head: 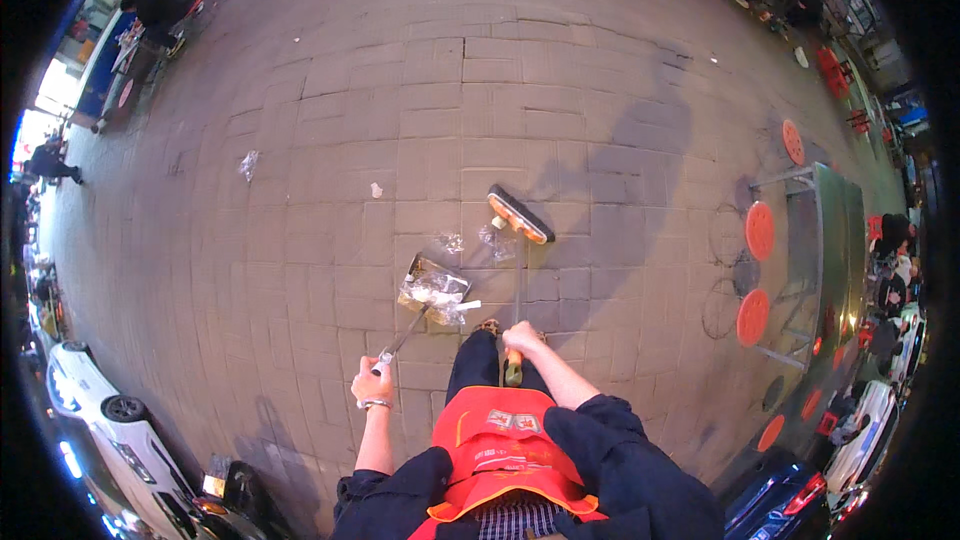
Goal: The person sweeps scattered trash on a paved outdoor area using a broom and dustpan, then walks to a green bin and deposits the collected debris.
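My left hand (372,382) grips the handle of a long-handled dustpan (418,270) that rests on the paving to the front left. Crumpled clear plastic and white scraps (435,294) fill much of the pan and hang over its near edge. In my right hand (523,337) is the handle of a broom, close in front of my legs. The broom head (519,215), orange with dark bristles, lies slanted on the ground farther out. Clear plastic wrappers (496,242) lie between the broom head and the pan, with another crumpled wrapper (450,242) just beyond the pan.
A white scrap (376,190) and a clear plastic piece (248,165) lie on the paving. Red round stools (760,231) flank a metal-framed table (836,262) at right. Parked cars include a white one (124,420) at left. People (161,7) sit in the far corners.
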`<move>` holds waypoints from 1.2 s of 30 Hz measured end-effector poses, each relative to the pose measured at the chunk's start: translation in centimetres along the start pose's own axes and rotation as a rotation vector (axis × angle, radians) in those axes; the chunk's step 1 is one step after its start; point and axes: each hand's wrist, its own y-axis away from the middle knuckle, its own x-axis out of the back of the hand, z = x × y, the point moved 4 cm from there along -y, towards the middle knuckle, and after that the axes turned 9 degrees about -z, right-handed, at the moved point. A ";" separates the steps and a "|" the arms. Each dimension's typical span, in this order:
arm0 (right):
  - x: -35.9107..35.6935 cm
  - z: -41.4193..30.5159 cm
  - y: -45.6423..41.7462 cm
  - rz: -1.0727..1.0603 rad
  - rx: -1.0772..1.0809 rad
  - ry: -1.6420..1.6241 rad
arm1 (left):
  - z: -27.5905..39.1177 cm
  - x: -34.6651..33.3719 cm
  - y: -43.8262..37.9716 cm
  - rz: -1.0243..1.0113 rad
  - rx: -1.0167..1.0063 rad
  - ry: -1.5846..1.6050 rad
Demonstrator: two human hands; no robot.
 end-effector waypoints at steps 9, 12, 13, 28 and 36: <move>-6.3 2.0 4.2 -0.377 -0.024 0.162 | 0.5 -0.8 -3.9 -0.084 -0.122 -0.114; -4.8 0.6 4.8 -0.506 0.286 0.470 | 0.4 -0.6 -4.4 -0.080 -0.152 -0.127; -3.5 1.0 4.9 -0.465 0.192 0.503 | 0.1 -0.4 -4.5 -0.083 -0.137 -0.114; 4.7 14.5 14.3 -0.083 -0.086 -0.693 | 3.4 -0.1 -4.3 -0.230 -0.317 -0.174; 2.8 12.5 4.7 0.108 -0.148 -0.604 | 9.1 0.8 -5.0 -0.339 -0.512 -0.246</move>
